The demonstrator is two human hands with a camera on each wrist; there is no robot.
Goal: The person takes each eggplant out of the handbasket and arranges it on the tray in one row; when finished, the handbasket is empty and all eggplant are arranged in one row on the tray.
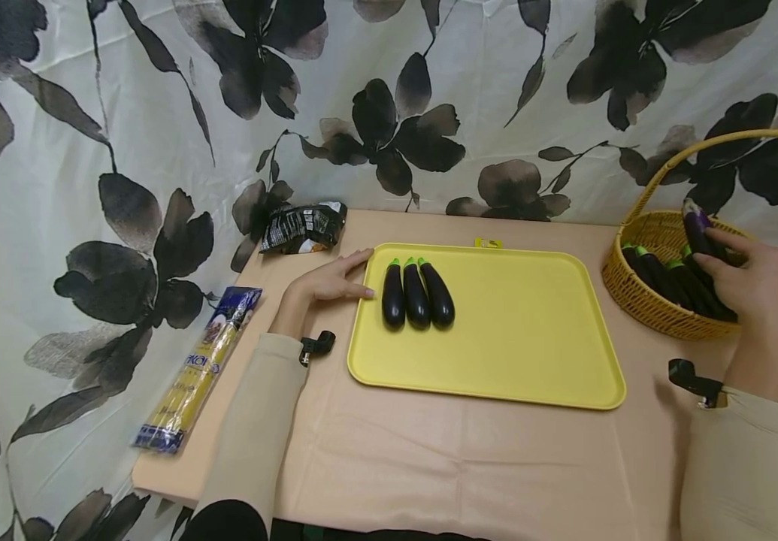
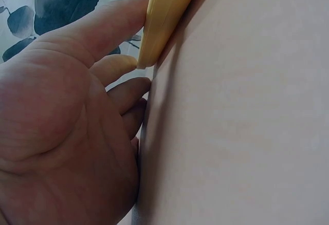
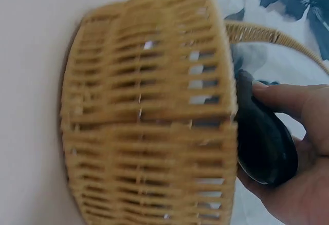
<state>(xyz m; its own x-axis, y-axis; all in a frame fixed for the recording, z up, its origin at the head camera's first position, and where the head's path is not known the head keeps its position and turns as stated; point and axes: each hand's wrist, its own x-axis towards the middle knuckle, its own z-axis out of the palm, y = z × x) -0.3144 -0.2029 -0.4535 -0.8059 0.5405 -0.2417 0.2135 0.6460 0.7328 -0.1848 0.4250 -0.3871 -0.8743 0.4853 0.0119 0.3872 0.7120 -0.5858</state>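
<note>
My right hand (image 1: 757, 278) grips a dark purple eggplant (image 1: 698, 229) over the wicker basket (image 1: 646, 308) at the right. In the right wrist view, the glossy eggplant (image 3: 267, 143) shows beside the basket's rim, with the thumb along it. Several more eggplants (image 1: 659, 274) with green tops lie in the basket. My left hand (image 1: 328, 284) rests at the left edge of a yellow tray (image 1: 517, 338), fingers extended and thumb touching the rim. Three eggplants (image 1: 417, 294) lie side by side on the tray's left part, green tops away from me.
A black packet (image 1: 304, 227) lies at the table's back left corner. A long yellow and blue package (image 1: 201, 368) lies along the table's left edge. Behind the tray is a small yellow item (image 1: 488, 243). The basket's tall handle (image 1: 666, 169) arches over it. A flowered curtain hangs behind.
</note>
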